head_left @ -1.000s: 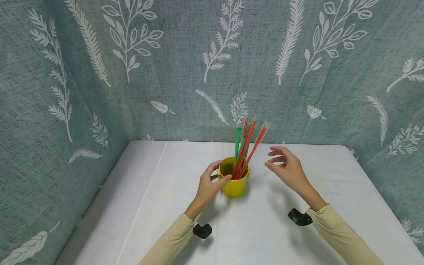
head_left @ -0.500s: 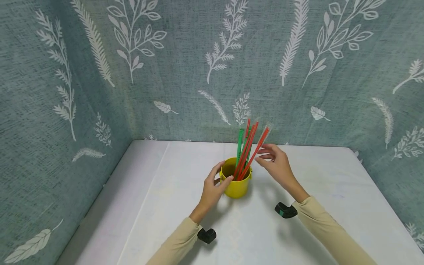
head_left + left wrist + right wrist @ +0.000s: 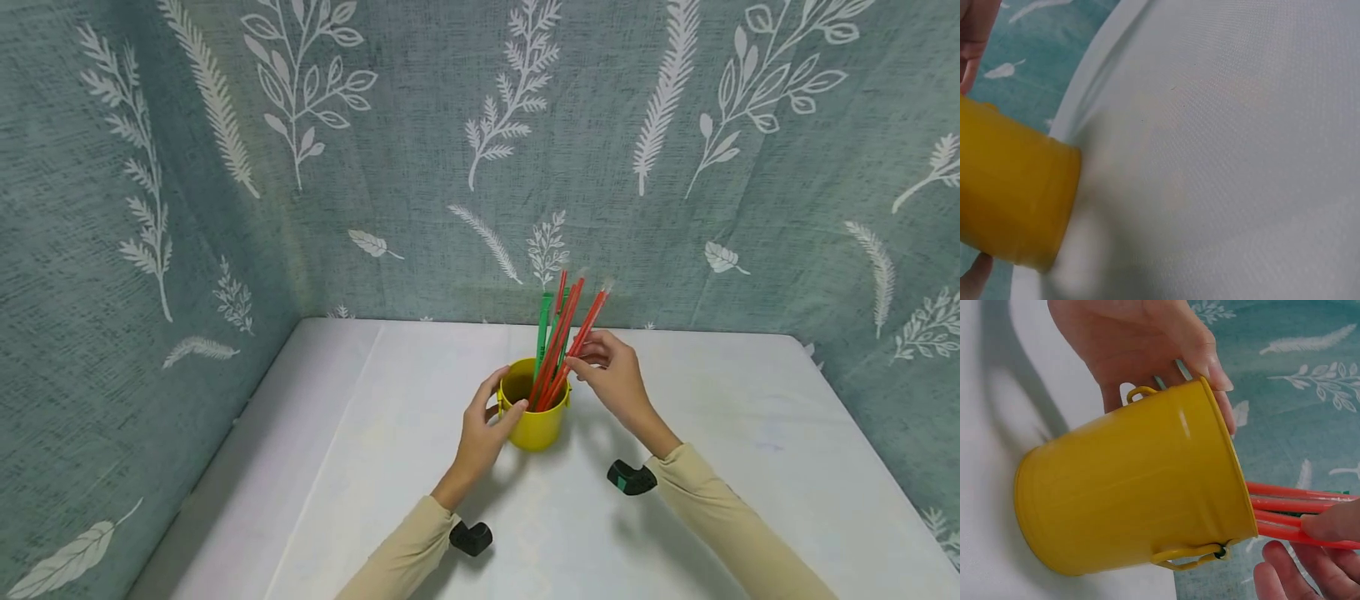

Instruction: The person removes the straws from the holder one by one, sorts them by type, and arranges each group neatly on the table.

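Right fingers (image 3: 1282,565) pinch red straws (image 3: 589,320), left fingers (image 3: 491,384) grip the yellow bucket (image 3: 535,430) hiding the straws' bottoms.

1. Left arm (image 3: 397,554): sleeved in beige to the wrist, reaching forward and slanting inward.
2. Left wrist (image 3: 450,490): bare, roughly in line with the forearm.
3. Left hand (image 3: 480,429): gripping, with thumb (image 3: 513,413) and fingers (image 3: 489,385) parted and curved.
4. Right arm (image 3: 735,525): likewise sleeved, slanting inward from the opposite side.
5. Right wrist (image 3: 660,435): bare.
6. Right hand (image 3: 617,379): pinching, its thumb set against bent fingers; it lies farther forward than the left, near it but not touching.
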The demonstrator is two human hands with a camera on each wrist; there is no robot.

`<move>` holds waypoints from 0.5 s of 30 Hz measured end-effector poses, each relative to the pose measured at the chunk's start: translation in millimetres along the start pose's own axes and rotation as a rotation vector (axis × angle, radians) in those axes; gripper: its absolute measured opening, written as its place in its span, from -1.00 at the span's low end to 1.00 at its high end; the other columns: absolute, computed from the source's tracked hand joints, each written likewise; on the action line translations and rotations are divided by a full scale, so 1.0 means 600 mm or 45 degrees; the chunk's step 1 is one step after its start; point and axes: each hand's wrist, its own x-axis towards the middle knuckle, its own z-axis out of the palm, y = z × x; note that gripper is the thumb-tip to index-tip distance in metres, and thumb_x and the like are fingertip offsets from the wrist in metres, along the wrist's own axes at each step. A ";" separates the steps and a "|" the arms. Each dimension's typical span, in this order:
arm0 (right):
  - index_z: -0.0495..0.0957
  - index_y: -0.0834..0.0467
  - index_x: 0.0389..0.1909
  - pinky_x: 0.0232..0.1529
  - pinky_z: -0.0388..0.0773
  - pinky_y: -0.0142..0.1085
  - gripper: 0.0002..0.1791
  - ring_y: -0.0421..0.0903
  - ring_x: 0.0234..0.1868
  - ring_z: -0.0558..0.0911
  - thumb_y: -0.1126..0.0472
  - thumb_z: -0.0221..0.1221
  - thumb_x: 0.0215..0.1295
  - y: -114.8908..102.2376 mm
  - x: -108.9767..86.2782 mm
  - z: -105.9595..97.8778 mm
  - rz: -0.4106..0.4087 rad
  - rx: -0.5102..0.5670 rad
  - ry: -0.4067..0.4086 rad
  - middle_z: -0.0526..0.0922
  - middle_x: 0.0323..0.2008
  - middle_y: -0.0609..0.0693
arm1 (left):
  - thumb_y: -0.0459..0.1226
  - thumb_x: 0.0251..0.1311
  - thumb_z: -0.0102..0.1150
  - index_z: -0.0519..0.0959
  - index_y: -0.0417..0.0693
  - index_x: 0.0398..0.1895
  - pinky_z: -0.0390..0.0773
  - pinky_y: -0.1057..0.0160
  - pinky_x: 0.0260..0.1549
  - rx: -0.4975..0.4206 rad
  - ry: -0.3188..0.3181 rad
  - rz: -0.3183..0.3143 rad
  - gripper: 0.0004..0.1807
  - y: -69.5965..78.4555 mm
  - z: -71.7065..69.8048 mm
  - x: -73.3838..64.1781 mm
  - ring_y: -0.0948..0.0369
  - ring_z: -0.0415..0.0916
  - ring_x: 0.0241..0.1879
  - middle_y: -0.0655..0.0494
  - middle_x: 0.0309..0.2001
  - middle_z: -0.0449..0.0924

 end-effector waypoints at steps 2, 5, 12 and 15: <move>0.46 0.31 -0.07 -0.37 0.60 -0.25 -0.67 0.17 -0.33 0.63 0.31 0.29 0.17 0.000 -0.001 0.002 0.006 0.012 -0.004 0.65 -0.29 0.19 | -0.34 0.26 0.13 0.24 -0.25 0.35 0.36 -0.10 0.06 -0.001 0.007 0.000 -0.40 0.000 0.000 -0.001 -0.03 0.27 0.20 -0.15 0.29 0.30; 0.43 0.31 -0.07 -0.34 0.60 -0.21 -0.64 0.07 -0.35 0.65 0.32 0.30 0.16 0.000 -0.004 0.005 0.036 0.031 0.002 0.63 -0.29 0.20 | -0.34 0.26 0.13 0.25 -0.25 0.35 0.36 -0.11 0.05 -0.001 0.014 0.009 -0.41 -0.001 0.000 -0.002 -0.03 0.27 0.21 -0.15 0.29 0.30; 0.38 0.35 -0.01 -0.32 0.59 -0.37 -0.57 -0.04 -0.30 0.65 0.35 0.30 0.14 -0.017 -0.016 0.008 0.040 0.117 0.082 0.61 -0.22 0.26 | -0.35 0.25 0.13 0.24 -0.29 0.34 0.37 -0.11 0.05 -0.004 0.016 0.030 -0.41 -0.002 0.002 0.000 -0.06 0.27 0.21 -0.17 0.28 0.31; 0.37 0.34 -0.02 -0.32 0.59 -0.38 -0.58 -0.09 -0.31 0.64 0.34 0.30 0.14 -0.020 -0.017 0.010 -0.015 0.145 0.114 0.62 -0.23 0.25 | -0.34 0.26 0.14 0.25 -0.28 0.34 0.37 -0.10 0.06 -0.007 0.015 0.026 -0.41 -0.001 0.000 0.001 -0.05 0.27 0.21 -0.16 0.28 0.32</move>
